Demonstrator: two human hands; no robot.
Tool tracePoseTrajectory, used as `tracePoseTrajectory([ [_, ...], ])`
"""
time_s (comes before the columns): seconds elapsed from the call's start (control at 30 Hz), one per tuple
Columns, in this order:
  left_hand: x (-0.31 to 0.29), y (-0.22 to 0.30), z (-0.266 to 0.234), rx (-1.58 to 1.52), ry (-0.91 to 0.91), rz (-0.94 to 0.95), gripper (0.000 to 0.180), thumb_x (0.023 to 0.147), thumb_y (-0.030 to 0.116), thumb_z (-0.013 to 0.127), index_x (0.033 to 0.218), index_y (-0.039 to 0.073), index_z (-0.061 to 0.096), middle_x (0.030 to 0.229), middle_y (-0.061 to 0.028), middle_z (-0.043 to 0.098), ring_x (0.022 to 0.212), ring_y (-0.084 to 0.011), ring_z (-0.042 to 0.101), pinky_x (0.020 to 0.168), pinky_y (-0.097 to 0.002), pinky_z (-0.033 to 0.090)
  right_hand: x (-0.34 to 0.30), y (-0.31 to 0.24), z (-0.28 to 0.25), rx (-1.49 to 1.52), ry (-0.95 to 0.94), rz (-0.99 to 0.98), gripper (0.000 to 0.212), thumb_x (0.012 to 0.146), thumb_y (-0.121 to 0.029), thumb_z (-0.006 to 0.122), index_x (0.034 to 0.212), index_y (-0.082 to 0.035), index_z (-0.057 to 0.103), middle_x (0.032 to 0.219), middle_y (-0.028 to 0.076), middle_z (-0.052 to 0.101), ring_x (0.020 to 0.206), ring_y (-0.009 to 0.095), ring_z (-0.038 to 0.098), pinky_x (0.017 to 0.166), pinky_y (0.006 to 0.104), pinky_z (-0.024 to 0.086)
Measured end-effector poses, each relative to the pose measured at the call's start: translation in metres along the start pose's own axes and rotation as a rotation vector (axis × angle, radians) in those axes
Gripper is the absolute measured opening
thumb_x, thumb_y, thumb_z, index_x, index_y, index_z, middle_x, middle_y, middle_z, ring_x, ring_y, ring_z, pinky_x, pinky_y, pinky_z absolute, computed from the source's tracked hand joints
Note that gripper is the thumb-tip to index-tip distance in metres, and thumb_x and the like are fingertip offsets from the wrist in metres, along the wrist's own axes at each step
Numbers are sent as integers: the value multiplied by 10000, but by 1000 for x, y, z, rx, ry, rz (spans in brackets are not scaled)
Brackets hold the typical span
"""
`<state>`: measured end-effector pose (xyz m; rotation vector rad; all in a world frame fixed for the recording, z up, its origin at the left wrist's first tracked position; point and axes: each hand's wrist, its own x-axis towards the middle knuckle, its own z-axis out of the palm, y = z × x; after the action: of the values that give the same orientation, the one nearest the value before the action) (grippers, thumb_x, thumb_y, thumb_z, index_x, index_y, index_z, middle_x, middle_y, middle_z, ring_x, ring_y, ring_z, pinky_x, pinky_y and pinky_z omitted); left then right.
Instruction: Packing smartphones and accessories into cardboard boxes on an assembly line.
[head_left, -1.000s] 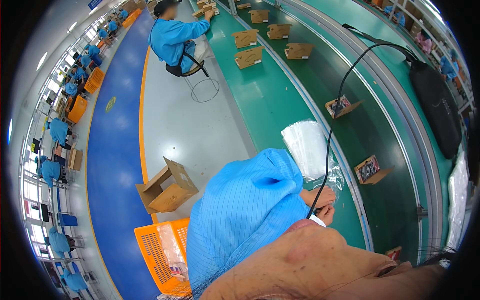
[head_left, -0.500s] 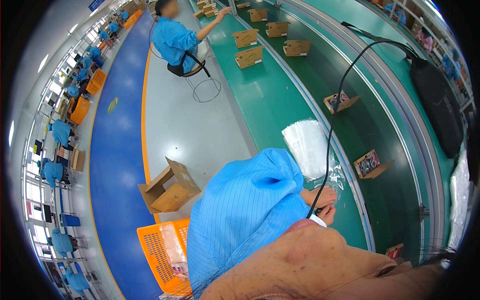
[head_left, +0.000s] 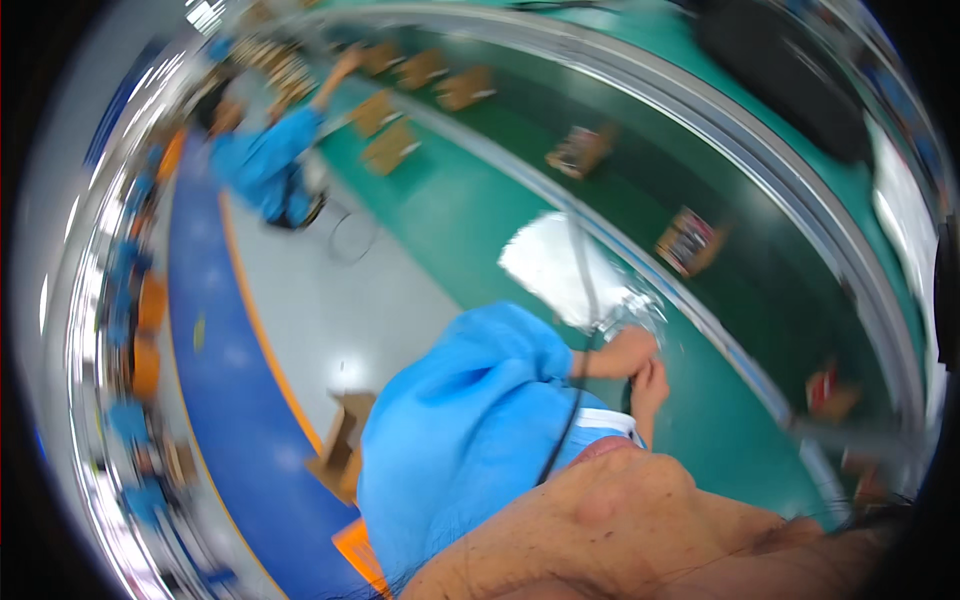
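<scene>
Over the green bench (head_left: 720, 440), my left hand (head_left: 630, 350) and my right hand (head_left: 650, 392) meet, their fingers curled in against each other. Motion blur and the hands themselves hide whatever is between the fingers. Crumpled clear plastic (head_left: 643, 303) lies right beside my left hand. Beyond it spreads a stack of flat clear plastic bags (head_left: 553, 265). A dark strip, too blurred to name, shows by my right wrist. One black cable (head_left: 572, 420) hangs across the view in front of my blue sleeve (head_left: 470, 375).
Open cardboard boxes with packed contents (head_left: 688, 243) stand on the dark green conveyor (head_left: 640, 170). A co-worker in blue (head_left: 262, 160) sits further along, near more boxes (head_left: 388, 147). A carton (head_left: 350, 440) and an orange crate (head_left: 358, 553) are at my left. A black bag (head_left: 785, 75) lies far right.
The whole view has swung and blurred, shifting the bench, boxes and co-worker leftward and up. My hands stay close together beside the plastic, a little higher in the picture.
</scene>
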<state>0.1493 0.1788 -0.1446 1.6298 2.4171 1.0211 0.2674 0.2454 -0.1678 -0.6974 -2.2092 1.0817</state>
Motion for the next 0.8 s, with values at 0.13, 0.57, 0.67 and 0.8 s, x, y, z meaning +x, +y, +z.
tracePoseTrajectory([
  [0.13,18,-7,28,62,13,28,118,698,127,592,780,42,596,804,-153,583,797,-346,562,697,-464,428,16,26,0,35,54,-1,149,881,-148,552,958,-44,627,728,139,640,607,228,634,564,347,493],
  [0.57,18,-18,47,-73,-34,124,74,840,96,532,889,42,547,850,-127,537,837,-326,507,748,-436,353,101,167,-169,-72,779,439,222,886,-195,565,955,16,549,714,134,604,643,278,600,615,372,491],
  [0.67,18,-17,43,-97,-91,93,85,823,100,568,882,45,542,834,-114,530,814,-317,503,730,-433,350,146,226,-223,-589,936,469,619,861,-238,595,1266,153,338,1096,299,552,1031,407,544,906,429,426],
  [0.8,20,-19,44,-83,-56,62,124,784,97,613,871,53,536,806,-96,523,781,-300,499,706,-431,348,204,280,-261,-596,1123,565,793,828,-354,639,1307,164,275,1212,370,471,1114,469,499,958,432,418],
])
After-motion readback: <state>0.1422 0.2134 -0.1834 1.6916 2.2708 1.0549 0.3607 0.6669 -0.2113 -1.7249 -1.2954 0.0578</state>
